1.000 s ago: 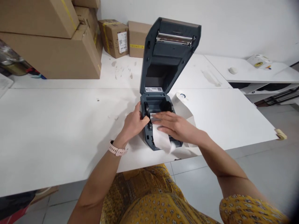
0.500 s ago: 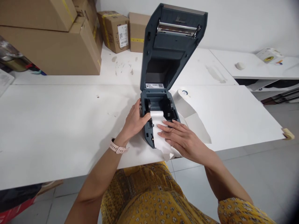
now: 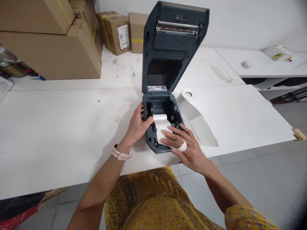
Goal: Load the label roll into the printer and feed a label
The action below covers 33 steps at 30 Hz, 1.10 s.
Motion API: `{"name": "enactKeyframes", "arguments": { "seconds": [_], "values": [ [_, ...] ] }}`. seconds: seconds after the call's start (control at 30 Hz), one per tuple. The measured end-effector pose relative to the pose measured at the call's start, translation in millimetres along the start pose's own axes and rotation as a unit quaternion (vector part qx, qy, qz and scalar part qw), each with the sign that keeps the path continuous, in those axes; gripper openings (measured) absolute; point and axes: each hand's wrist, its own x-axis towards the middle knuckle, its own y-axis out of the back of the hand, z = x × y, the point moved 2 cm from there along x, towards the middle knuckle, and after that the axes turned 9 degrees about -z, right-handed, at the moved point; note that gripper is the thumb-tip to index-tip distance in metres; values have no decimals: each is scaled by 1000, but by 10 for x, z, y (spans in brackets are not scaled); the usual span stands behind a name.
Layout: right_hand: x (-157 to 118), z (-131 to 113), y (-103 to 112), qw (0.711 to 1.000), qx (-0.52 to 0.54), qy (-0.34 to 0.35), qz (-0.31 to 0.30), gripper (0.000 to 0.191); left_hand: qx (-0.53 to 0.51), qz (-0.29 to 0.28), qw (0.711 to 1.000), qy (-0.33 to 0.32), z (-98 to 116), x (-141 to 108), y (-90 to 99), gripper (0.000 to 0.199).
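Observation:
A dark blue-grey label printer (image 3: pixel 153 147) stands on the white table with its lid (image 3: pixel 175 48) raised. Inside lies a small white paper roll (image 3: pixel 160 117), its paper strip (image 3: pixel 161 129) running towards me over the front of the base. My left hand (image 3: pixel 137 124) clasps the printer's left side, fingers outside and thumb over the rim beside the roll. Across the strip reach the fingers of my right hand (image 3: pixel 188 145); the strip's end curls up between thumb and forefinger. The thumb is partly hidden.
Cardboard boxes (image 3: pixel 59 54) are stacked at the back left. Right of the printer lies a loose length of white paper (image 3: pixel 200 123) with a curled end. A small white box (image 3: pixel 278 52) stands at the far right. The table's front edge runs close to the printer.
The paper's front end hung over the printer's front; now it is folded up and curls between my right thumb and forefinger. My left hand keeps its place on the printer.

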Motion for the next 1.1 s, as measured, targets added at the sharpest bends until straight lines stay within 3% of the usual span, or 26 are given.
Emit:
{"name": "enactKeyframes", "arguments": {
  "seconds": [0.23,0.47,0.7,0.83,1.0,1.1],
  "values": [
    [-75,56,-14,999,22,13,29,57,-31,34,999,22,31,-12,-51,75],
    [-127,68,-30,997,47,9,55,60,-46,26,999,11,-13,6,-66,80],
    [-144,104,-52,994,60,26,88,45,-78,10,997,-1,-63,29,-62,89],
    [-161,89,-52,994,78,38,70,38,-90,14,996,-3,-41,18,-63,87],
    [-205,36,118,974,219,50,17,54,-101,18,995,-6,-52,42,-53,84],
    [-149,103,350,959,270,38,82,42,-91,2,996,-11,-89,46,-36,83]
  ]
}}
